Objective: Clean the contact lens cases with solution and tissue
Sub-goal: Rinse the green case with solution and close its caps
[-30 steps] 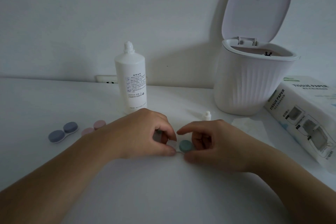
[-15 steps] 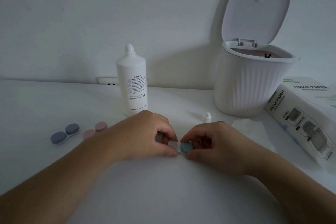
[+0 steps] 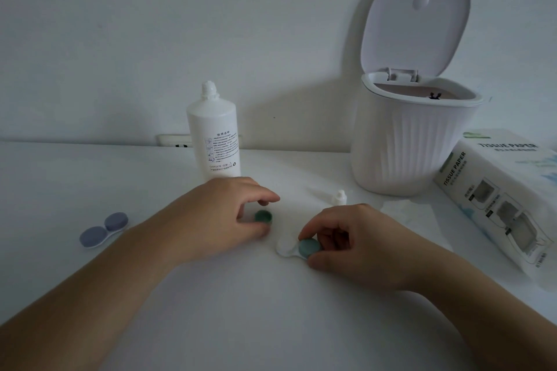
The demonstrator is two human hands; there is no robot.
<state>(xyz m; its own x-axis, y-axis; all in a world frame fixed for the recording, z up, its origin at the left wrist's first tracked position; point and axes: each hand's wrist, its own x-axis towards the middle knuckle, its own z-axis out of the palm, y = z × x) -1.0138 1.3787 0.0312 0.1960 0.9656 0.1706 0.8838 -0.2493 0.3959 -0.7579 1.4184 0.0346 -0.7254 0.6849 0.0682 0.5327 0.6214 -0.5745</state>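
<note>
A white contact lens case (image 3: 284, 247) lies on the table in front of me, its left well uncovered. My right hand (image 3: 358, 245) pinches the green cap (image 3: 309, 247) on its right well. My left hand (image 3: 220, 214) holds the other green cap (image 3: 263, 216), turned hollow side up, just left of the case. A white solution bottle (image 3: 215, 135) stands behind my left hand. Its small white cap (image 3: 340, 197) lies loose on the table. A flat tissue (image 3: 407, 214) lies to the right of my right hand.
A blue-capped lens case (image 3: 104, 229) lies at the left. A white ribbed bin (image 3: 410, 138) with its lid up stands at the back right. A tissue paper pack (image 3: 500, 196) lies at the far right. A wall socket (image 3: 174, 141) is behind the bottle.
My left hand has taken the left green cap off the case and moved it left. My right hand stays pinched on the right cap. The pink case is now hidden behind my left arm.
</note>
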